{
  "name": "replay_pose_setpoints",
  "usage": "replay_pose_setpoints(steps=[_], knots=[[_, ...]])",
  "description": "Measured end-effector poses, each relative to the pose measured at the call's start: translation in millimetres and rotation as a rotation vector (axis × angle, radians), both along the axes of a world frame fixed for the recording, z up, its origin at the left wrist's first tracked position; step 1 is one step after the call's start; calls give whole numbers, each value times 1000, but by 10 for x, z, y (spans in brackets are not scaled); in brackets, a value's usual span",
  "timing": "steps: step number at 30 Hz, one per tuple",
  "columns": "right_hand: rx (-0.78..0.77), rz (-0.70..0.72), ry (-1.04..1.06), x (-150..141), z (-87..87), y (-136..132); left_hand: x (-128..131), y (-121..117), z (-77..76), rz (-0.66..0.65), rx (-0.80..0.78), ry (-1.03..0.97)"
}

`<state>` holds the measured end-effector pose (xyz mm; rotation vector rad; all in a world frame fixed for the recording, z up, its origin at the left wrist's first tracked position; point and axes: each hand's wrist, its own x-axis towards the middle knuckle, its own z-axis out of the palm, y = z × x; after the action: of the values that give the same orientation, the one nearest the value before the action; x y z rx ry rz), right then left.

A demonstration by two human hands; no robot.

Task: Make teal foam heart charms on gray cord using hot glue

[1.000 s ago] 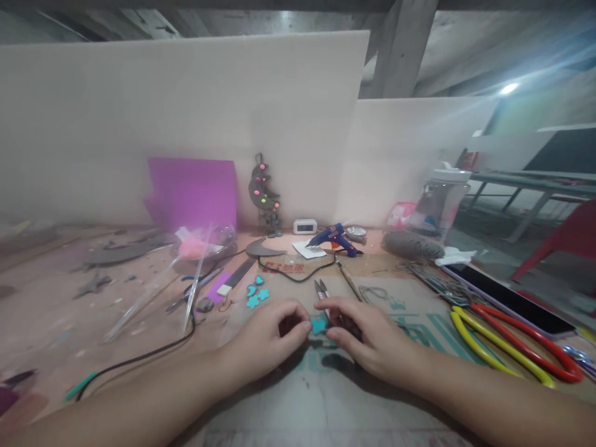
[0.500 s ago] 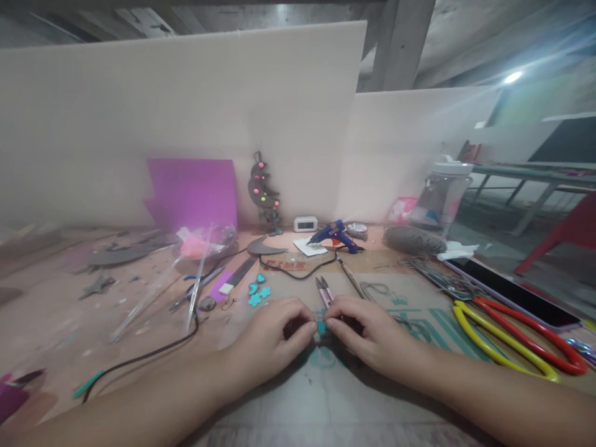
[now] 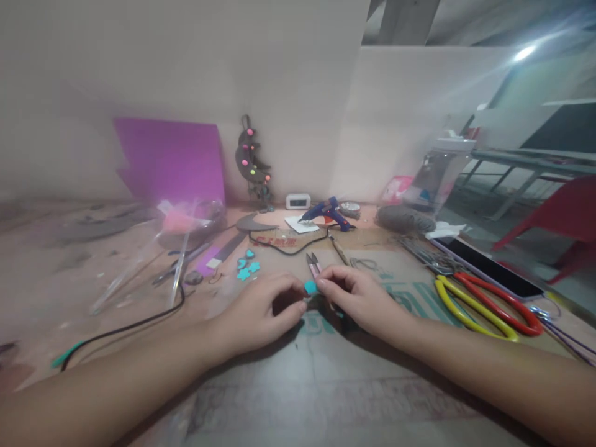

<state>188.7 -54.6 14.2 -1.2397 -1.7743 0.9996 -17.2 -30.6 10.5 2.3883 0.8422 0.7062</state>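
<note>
My right hand (image 3: pixel 361 299) pinches a small turquoise cutout (image 3: pixel 310 287) between thumb and fingertips; part of it is covered, so its exact shape cannot be made out. Just left of it, my left hand (image 3: pixel 270 305) is curved with thumb and forefinger apart, the forefinger tip close to the cutout. Small pink-handled thread snips (image 3: pixel 313 264) lie just beyond the fingertips. Several more turquoise cutouts (image 3: pixel 244 273), some flower-shaped, are on the table left of the snips.
A blue glue gun (image 3: pixel 328 211) rests on white paper, its black cord crossing the table. Grey crescent (image 3: pixel 256 222), white clock (image 3: pixel 298 201) and decorated moon hanging (image 3: pixel 251 158) are behind. Red-and-yellow-handled scissors (image 3: pixel 484 304), phone (image 3: pixel 493 267) and grey yarn (image 3: pixel 405 218) lie right.
The camera has tilted down, so the scene sits higher. The cutout is now lifted in my right fingers. My left thumb and forefinger have opened apart.
</note>
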Motion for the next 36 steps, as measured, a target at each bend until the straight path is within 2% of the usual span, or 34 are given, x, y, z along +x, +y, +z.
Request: replay_pose_setpoints(steps=[9, 17, 19, 22, 27, 36], knots=[[1, 36, -37, -9, 18, -25, 31, -4, 33, 42, -92, 22], [9, 62, -43, -35, 48, -41, 47, 6, 6, 88, -86, 16], [-7, 44, -32, -36, 51, -44, 33, -10, 1, 114, -33, -36], [-44, 23, -11, -31, 39, -40, -3, -33, -8, 77, 159, -104], [-72, 8, 30, -26, 14, -25, -47, -39, -25, -4, 433, -19], [-57, 1, 13, -25, 19, -21, -41, 7, -21, 23, 551, 29]])
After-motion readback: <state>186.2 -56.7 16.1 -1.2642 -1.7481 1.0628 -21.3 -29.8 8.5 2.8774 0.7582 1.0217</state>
